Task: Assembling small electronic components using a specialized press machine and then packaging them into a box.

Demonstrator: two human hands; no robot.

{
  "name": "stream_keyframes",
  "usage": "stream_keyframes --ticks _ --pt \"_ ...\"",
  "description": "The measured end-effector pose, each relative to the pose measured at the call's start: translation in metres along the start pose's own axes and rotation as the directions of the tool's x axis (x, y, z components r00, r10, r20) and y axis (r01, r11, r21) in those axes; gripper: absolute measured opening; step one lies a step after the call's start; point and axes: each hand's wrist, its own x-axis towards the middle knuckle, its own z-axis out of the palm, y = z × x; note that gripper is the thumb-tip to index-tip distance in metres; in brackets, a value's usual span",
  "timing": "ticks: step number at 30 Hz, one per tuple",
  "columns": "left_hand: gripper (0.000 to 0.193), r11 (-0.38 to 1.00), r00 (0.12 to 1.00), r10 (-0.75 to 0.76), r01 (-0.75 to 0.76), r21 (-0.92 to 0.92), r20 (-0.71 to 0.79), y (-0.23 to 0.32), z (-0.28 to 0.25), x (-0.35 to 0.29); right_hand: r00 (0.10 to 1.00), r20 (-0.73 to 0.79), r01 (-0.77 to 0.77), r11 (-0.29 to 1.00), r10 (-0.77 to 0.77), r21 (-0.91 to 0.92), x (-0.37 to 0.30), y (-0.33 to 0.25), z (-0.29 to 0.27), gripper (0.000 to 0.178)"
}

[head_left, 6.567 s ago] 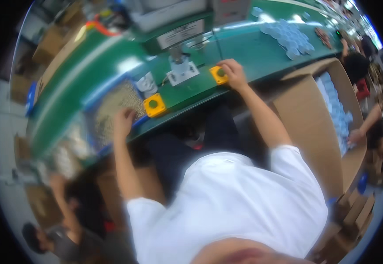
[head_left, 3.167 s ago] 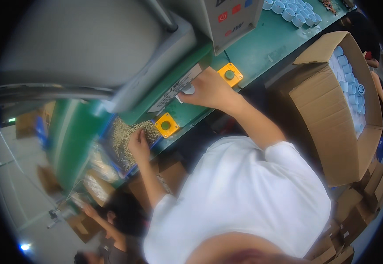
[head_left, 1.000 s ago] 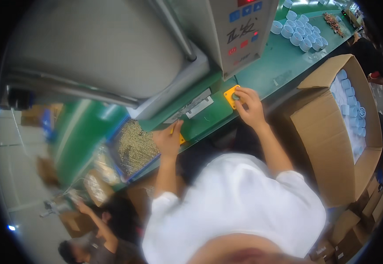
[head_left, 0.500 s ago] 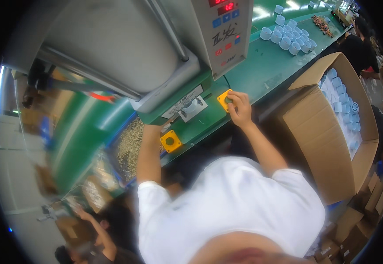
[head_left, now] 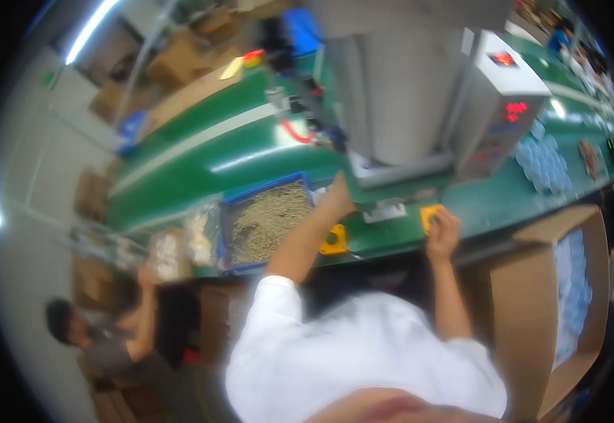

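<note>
My right hand [head_left: 443, 234] is at a yellow push-button box [head_left: 430, 216] on the bench edge, its fingers curled over the box's right side. My left forearm [head_left: 305, 236] reaches up to the big grey machine [head_left: 409, 99]; the hand itself is hidden at the machine's left side, so its fingers do not show. Beside that forearm sits a second yellow push-button box [head_left: 334, 240]. Between the two boxes, a metal plate [head_left: 385, 211] lies under the machine's front edge, too blurred to show any part on it.
A blue-rimmed tray [head_left: 226, 243] of small tan pieces stands left of my left arm. Light-blue cups [head_left: 543, 164] cluster on the green bench at right. An open carton [head_left: 525, 310] with more cups stands by my right arm. Another person [head_left: 120, 338] works at lower left.
The whole view has swung toward the left, bringing the tray and the other person more fully into sight. My right hand stays at its button box, and my left arm still reaches to the machine.
</note>
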Motion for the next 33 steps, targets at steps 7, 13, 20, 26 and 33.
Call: stream_keyframes --ticks 7,13,20,26,33 --pt "0.042 0.808 0.91 0.403 -0.405 0.429 0.1 0.16 -0.026 0.034 1.0 0.003 -0.005 0.999 0.005 0.04 -0.004 0.006 0.004 0.025" --pt "0.035 0.783 0.937 0.062 -0.259 0.566 0.343 0.108 -0.023 0.047 1.0 -0.01 0.004 1.0 -0.004 0.023 0.001 0.003 0.006 0.024" --pt "0.035 0.969 0.981 -0.179 0.162 0.185 0.079 0.156 -0.046 -0.022 1.0 0.018 0.019 1.0 -0.018 -0.015 -0.001 0.004 0.003 0.024" --pt "0.02 0.887 0.933 0.038 0.134 0.442 -0.359 0.128 0.0 -0.136 1.0 0.012 0.029 1.0 -0.029 0.012 -0.003 0.007 0.005 0.025" --pt "0.018 0.777 0.883 0.293 0.004 0.63 -0.367 0.132 -0.006 -0.143 0.986 0.161 0.059 0.997 -0.051 -0.046 0.032 -0.003 -0.022 0.004"
